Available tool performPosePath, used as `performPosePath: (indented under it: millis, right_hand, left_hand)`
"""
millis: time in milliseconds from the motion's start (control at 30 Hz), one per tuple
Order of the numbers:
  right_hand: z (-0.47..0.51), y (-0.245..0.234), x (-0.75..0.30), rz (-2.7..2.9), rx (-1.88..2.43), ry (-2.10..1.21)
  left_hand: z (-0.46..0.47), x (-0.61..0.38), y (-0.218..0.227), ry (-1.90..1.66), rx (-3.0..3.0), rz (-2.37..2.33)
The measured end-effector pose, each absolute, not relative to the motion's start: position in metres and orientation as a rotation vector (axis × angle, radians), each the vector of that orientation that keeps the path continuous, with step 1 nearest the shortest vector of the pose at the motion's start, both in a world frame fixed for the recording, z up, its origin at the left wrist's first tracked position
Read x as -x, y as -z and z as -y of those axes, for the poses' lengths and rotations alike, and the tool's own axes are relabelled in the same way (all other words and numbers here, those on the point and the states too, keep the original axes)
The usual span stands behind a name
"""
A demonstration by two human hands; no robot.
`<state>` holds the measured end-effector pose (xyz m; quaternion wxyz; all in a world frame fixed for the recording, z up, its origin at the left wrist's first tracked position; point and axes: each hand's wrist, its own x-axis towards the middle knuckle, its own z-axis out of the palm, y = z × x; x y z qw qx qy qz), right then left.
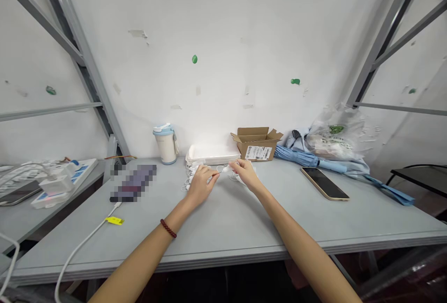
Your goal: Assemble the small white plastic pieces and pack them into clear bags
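Small white piece between left hand and right hand: too small to ID. Dark rectangular object, left: pixelated. Open brown cardboard box, far: contents hidden. Thin white cable: cut off, near edge.

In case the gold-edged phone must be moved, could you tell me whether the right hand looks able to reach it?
Probably yes: nothing visible stands between the right hand and the gold-edged phone, though that hand seems to hold a small white item.
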<state>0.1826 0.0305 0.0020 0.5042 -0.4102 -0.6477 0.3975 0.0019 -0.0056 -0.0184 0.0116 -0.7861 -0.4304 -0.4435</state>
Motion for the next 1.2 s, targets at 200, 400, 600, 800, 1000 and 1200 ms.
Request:
performPosePath:
  millis: [200,400,600,800,1000,1200]
  right_hand:
    - [-0.0301,-0.0029,-0.1837,1.55,0.994,-0.945]
    - [-0.0309,-0.0022,-0.1831,1.552,1.011,-0.936]
    - [-0.0309,-0.0034,-0.1845,1.549,1.012,-0.934]
    - [-0.0293,-0.0057,-0.1847,1.541,1.011,-0.942]
    - [-0.0316,-0.0043,-0.184,1.564,1.014,-0.929]
    - [-0.0317,-0.0037,-0.1843,1.565,1.016,-0.917]
  left_hand:
    - [0.006,-0.002,0.0183,1.386,2.456,1.329]
    - [0.006,-0.0024,0.0187,1.394,2.454,1.326]
    - [0.0054,-0.0024,0.0193,1.392,2.452,1.326]
    - [0.006,-0.0021,0.0179,1.4,2.448,1.33]
    - [0.009,-0.0033,0.0156,1.377,2.473,1.369]
    - [0.0082,-0.0031,0.0166,1.385,2.471,1.349]
